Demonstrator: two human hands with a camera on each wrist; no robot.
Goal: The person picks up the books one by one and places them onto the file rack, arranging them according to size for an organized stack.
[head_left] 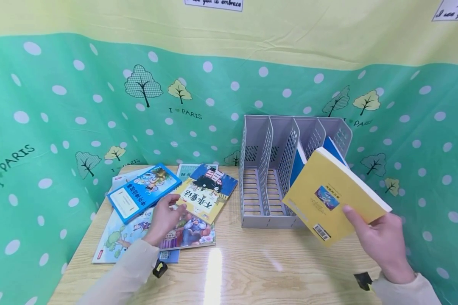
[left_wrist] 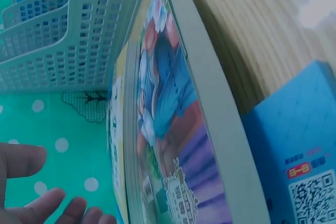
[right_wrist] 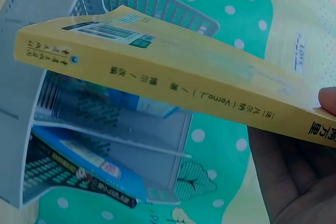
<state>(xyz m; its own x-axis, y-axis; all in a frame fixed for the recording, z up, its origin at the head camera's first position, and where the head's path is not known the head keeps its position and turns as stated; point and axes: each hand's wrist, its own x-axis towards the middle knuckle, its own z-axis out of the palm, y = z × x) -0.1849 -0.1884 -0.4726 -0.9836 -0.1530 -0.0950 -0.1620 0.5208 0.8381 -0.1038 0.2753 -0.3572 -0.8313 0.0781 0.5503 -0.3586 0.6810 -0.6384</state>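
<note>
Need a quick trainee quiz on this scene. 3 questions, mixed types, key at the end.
1. Which hand is holding the yellow book?
2. How many compartments does the gray rack have?
3. In the head view, where does the book pile lie relative to the rack?
A) to its left
B) to its right
C) inside it

Key:
1. The right hand.
2. Four, side by side.
3. A.
</note>
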